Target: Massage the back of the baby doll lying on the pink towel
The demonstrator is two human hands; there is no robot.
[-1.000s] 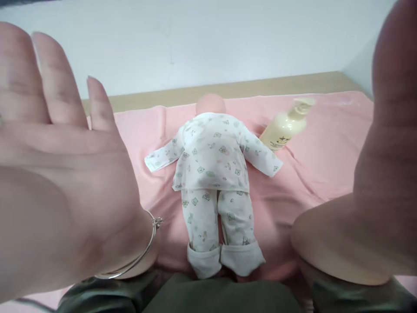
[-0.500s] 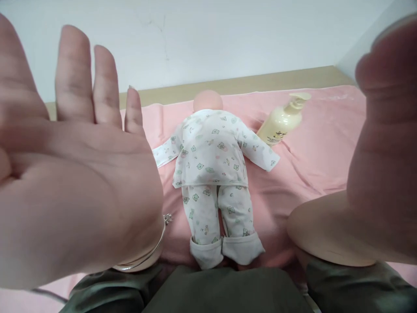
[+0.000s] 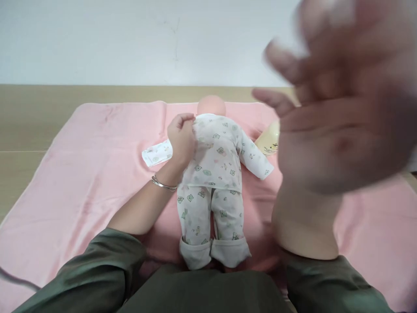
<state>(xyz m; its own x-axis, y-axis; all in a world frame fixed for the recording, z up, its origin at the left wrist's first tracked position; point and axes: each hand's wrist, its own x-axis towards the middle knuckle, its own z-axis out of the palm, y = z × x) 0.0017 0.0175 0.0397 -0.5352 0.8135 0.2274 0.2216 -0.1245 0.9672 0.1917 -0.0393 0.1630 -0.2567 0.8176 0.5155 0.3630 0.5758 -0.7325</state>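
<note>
A doll in white printed clothes (image 3: 218,152) lies on a pink cloth (image 3: 107,174), its bare round head at the far end and its cuffed trouser legs towards me. My left hand (image 3: 182,139) rests at the doll's upper left side by the shoulder, fingers curled; whether it grips the cloth there is hidden. A silver bracelet circles that wrist. Raised close to the camera at the right, my right hand (image 3: 339,100) is blurred, palm showing, fingers apart and holding nothing. It hides part of the pale yellow bottle (image 3: 269,141) beside the doll's right sleeve.
Beyond the cloth runs a wooden surface (image 3: 130,93) that meets a white wall (image 3: 97,43). A dark cable (image 3: 19,280) crosses the cloth's lower left corner. My dark green sleeves and clothing fill the near edge.
My left hand has gone from open in front of the camera down to the doll's shoulder. My right hand has moved left and now covers the bottle's pump.
</note>
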